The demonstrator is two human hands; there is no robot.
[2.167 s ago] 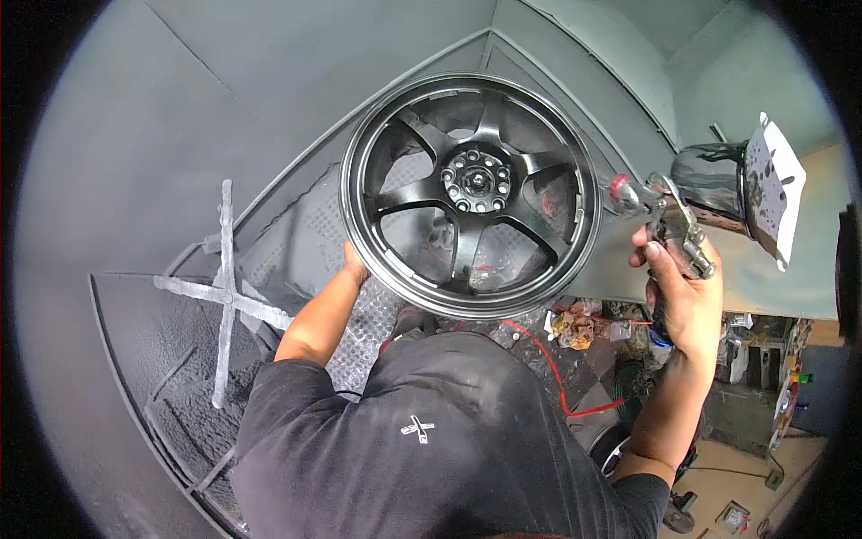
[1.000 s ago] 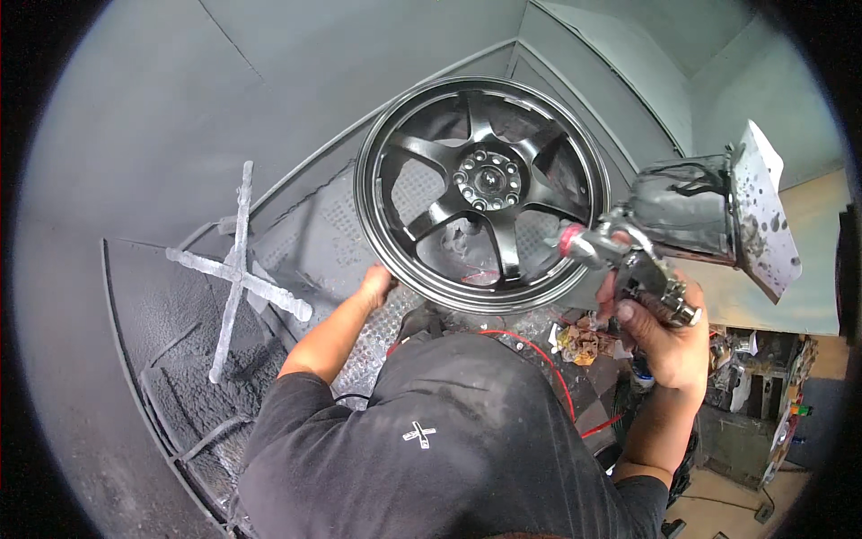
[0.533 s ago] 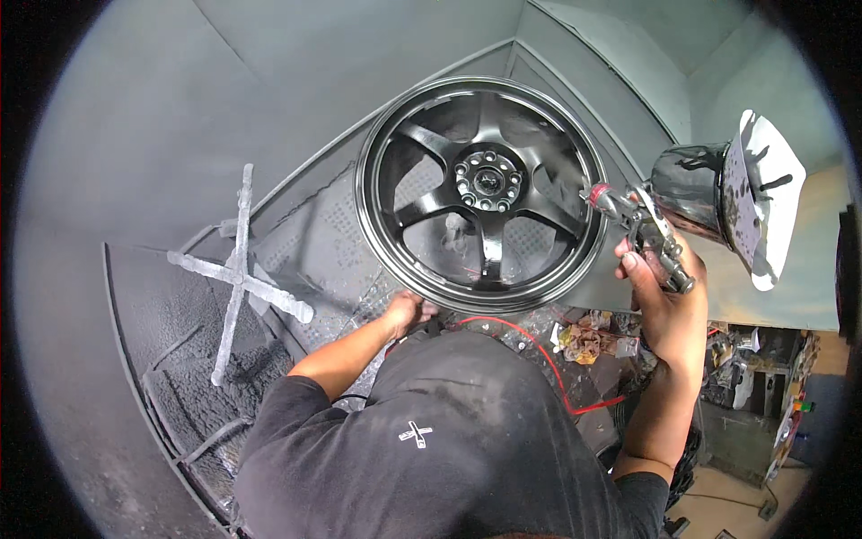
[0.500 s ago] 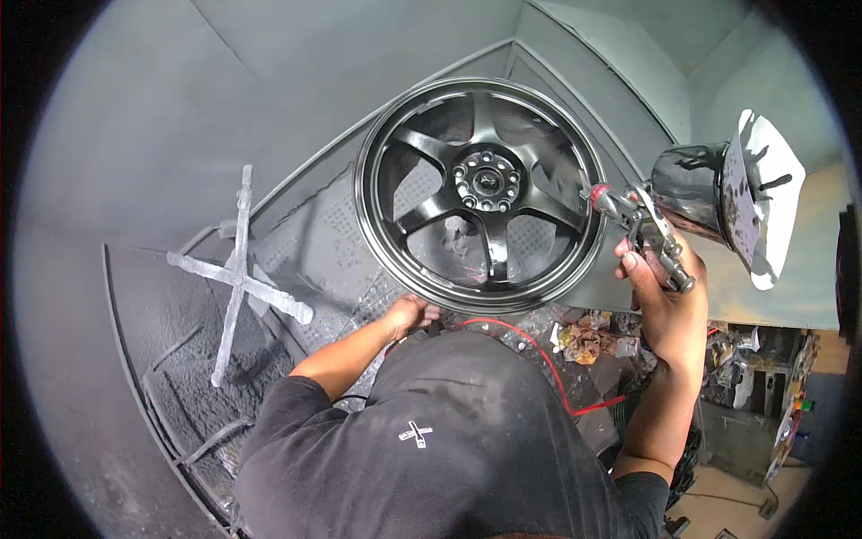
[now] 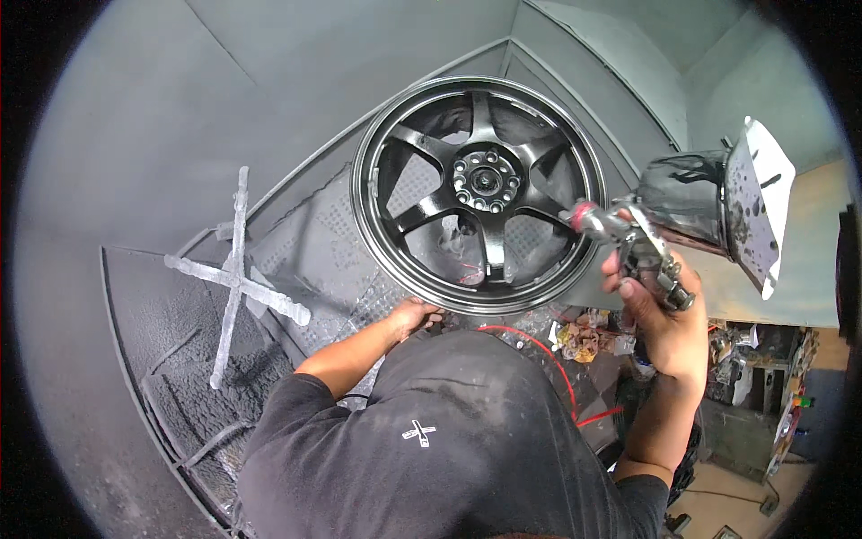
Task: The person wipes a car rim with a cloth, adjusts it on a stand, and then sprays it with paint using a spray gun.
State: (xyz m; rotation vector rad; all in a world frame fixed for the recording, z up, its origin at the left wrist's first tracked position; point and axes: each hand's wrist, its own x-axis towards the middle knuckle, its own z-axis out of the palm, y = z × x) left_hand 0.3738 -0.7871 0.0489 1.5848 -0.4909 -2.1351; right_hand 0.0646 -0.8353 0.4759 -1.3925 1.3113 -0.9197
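Wheel (image 5: 486, 182): glossy black, six spokes, holes ringing the hub; face toward the camera, just above centre.
Right hand (image 5: 673, 334): wrapped around a spray gun (image 5: 639, 256), nozzle over the wheel's right edge.
Left hand (image 5: 414, 316): at the near rim, fingers partly hidden; cannot tell whether it grips.
Edges: grey wall (image 5: 269, 99) beyond; red hose (image 5: 561, 366) below.
Room: wide gap toward the pale cross-shaped frame (image 5: 235, 278) at left.

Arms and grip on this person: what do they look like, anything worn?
Left grip and right grip ungloved. Forearms bare, no watch visible. Short dark sleeves belong to a dark T-shirt with a small white X-shaped emblem.
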